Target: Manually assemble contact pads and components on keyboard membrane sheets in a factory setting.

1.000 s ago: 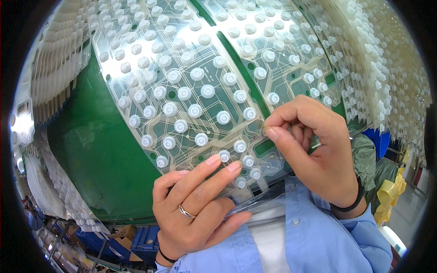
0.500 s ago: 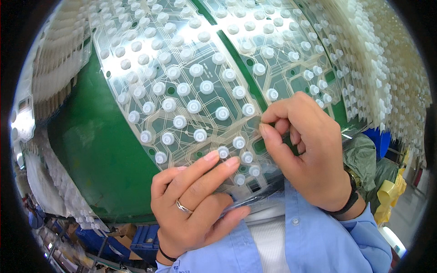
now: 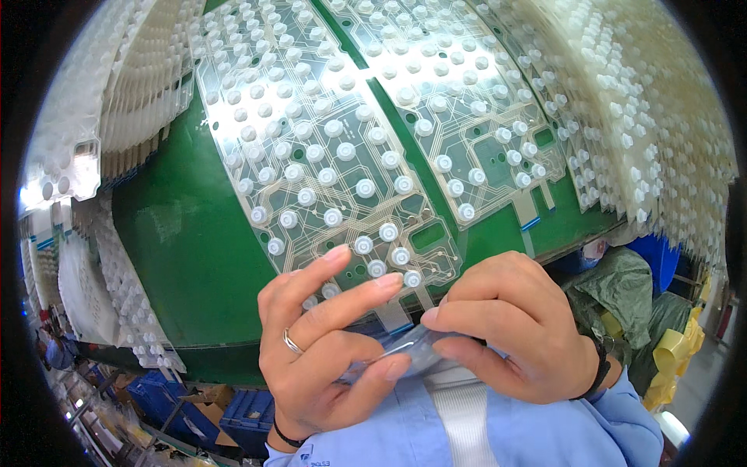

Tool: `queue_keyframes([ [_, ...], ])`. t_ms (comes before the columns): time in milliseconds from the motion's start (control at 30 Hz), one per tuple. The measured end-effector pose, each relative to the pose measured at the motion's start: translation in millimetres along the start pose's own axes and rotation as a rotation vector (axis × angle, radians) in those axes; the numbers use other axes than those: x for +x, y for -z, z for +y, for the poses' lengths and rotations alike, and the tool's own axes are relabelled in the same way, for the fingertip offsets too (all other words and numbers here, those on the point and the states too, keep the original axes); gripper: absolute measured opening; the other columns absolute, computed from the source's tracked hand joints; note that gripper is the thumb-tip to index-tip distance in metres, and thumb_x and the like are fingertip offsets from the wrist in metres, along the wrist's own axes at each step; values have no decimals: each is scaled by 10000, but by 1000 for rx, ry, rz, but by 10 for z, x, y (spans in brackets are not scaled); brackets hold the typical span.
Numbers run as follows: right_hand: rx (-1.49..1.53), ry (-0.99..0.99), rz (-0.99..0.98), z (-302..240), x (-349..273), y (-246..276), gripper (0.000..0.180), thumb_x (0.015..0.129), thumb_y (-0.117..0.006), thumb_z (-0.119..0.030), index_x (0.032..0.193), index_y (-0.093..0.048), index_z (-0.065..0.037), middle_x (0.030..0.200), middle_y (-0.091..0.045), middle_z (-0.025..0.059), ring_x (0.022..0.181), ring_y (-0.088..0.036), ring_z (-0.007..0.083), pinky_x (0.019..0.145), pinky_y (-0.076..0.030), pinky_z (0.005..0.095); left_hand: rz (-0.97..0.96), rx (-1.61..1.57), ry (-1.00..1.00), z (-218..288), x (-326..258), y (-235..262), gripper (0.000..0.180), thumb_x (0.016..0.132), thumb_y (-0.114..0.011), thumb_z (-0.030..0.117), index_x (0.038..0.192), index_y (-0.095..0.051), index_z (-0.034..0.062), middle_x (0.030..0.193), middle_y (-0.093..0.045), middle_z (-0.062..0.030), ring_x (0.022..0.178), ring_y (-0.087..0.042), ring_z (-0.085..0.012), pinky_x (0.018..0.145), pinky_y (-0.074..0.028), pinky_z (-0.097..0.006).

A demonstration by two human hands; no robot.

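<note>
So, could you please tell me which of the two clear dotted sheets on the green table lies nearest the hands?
The left sheet: its lower corner reaches the left hand fingertips, while the right sheet lies farther up.

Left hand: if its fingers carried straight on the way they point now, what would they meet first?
The left hand points up and right, its fingers reaching over the near edge of the clear dome sheet. Probably they would first meet the white domes at that sheet's near corner, though depth is unclear.

Blue crates lower left; yellow tape rolls right; green bag.
</note>
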State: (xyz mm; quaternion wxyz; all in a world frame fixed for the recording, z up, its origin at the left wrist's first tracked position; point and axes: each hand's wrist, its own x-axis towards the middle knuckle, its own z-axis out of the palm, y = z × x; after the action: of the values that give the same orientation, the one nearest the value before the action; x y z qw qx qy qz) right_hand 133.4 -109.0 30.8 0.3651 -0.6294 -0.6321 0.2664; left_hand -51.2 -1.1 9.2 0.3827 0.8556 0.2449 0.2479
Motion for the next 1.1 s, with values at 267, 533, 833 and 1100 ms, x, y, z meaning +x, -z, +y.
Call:
queue_keyframes([
  [267, -2, 64, 43, 16, -158, 32, 217, 691, -700, -88, 905, -674, -67, 893, -628, 38, 808, -615, 187, 655, -448, 310, 14, -37, 70, 111, 9, -94, 218, 714, -747, 169, 592, -577, 108, 1004, -732, -65, 1105, -602, -325, 915, -356, -403],
  [533, -44, 179, 86, 56, -103, 171, 210, 716, -751, -91, 916, -716, -143, 1057, -643, 85, 990, -582, 313, 822, -465, 388, 65, 21, 106, 97, -14, -116, 206, 705, -737, 142, 586, -574, 96, 984, -733, -70, 1085, -613, -325, 887, -376, -403],
  [833, 238, -347, 127, 229, 63, 127, 90, 801, -650, 11, 885, -672, -10, 804, -597, 29, 674, -509, 73, 583, -380, 202, -225, 135, -202, -6, 5, -167, 245, 734, -751, 267, 644, -577, 120, 1065, -709, -64, 1073, -620, -276, 765, -420, -370],
  [1100, 162, -358, 96, 280, 120, 37, 70, 813, -654, 10, 876, -677, -8, 782, -585, 11, 583, -437, 33, 493, -314, 184, -203, 123, -241, -114, -35, -193, 280, 740, -749, 299, 608, -573, 126, 1046, -716, -63, 1053, -638, -264, 751, -420, -352],
])
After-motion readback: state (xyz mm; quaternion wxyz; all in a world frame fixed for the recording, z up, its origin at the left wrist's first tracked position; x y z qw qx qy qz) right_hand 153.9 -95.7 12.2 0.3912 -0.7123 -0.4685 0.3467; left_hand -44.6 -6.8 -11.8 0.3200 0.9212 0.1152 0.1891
